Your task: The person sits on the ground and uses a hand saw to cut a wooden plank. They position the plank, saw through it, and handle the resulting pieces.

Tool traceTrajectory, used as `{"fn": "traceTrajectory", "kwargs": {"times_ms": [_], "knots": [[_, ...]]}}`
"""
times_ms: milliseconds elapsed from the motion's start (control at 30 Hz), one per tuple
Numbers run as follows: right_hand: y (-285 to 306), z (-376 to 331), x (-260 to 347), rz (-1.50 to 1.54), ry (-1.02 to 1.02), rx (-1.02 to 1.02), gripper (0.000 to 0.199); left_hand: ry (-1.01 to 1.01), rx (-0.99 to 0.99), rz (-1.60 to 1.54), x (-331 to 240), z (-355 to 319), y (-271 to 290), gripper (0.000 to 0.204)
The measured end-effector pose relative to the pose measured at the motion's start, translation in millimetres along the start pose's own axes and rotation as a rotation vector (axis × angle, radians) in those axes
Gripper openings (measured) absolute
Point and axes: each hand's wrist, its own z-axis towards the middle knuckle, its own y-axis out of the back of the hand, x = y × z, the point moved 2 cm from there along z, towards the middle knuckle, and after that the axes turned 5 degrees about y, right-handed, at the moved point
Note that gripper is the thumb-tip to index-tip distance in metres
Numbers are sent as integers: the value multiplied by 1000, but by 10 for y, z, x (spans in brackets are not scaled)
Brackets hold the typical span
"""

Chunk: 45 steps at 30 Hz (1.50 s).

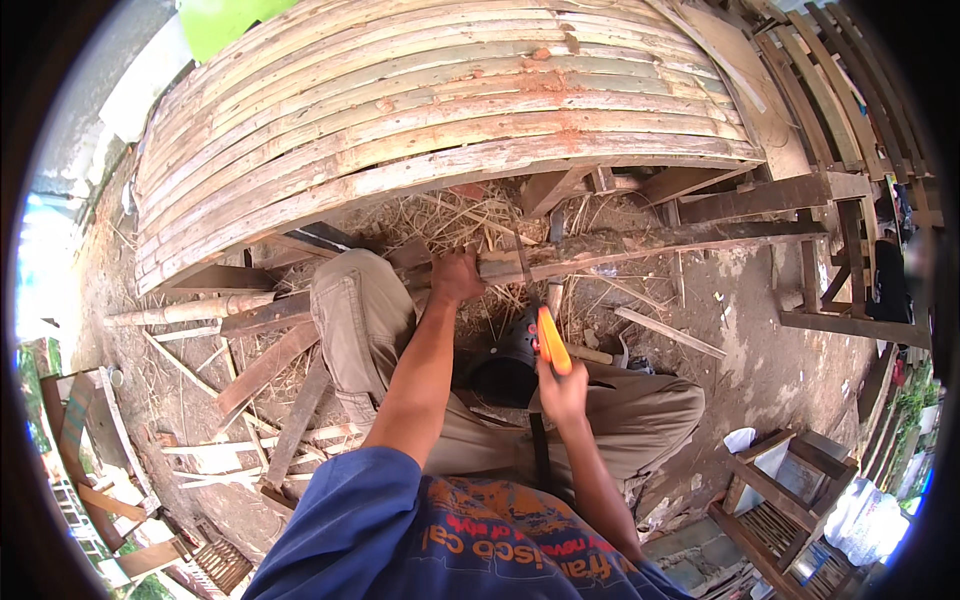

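A long, rough wooden beam [650, 246] runs across in front of my knees, under the front edge of a slatted bamboo platform. My left hand [457, 275] presses down on the beam, fingers curled over its top. My right hand [563, 392] is wrapped round the orange and yellow handle of a handsaw [551, 342]. The saw's narrow blade points away from me and crosses the beam to the right of my left hand. How deep its teeth sit in the wood cannot be made out. A dark rounded thing [503, 378] lies between my legs.
The bamboo platform [400, 130] fills the far side, with reddish dirt on it. Loose planks [268, 368] and sticks litter the ground at left. A wooden frame [850, 260] stands at right, and a small wooden chair [775, 500] at lower right. Wood shavings [470, 215] lie beyond the beam.
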Motion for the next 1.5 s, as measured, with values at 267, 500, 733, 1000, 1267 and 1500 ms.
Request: {"fn": "traceTrajectory", "kwargs": {"times_ms": [267,500,733,1000,1267,1500], "knots": [[-56,0,115,57,13,-5,27,44,352,9,-23,154,300,71],[587,-1076,127,81,-151,83,17,13,403,33,-34,180,221,70],[-489,1122,117,58,-90,-39,41,-43,294,-60,-115,229,216,61],[611,-977,238,88,-170,113,19,-17,404,-60,101,348,87,63],[-241,632,270,6,12,-54,31,3,342,-90,122,342,43,64],[-95,73,80,35,-107,14,30,-24,419,-36,34,303,216,63]]}}
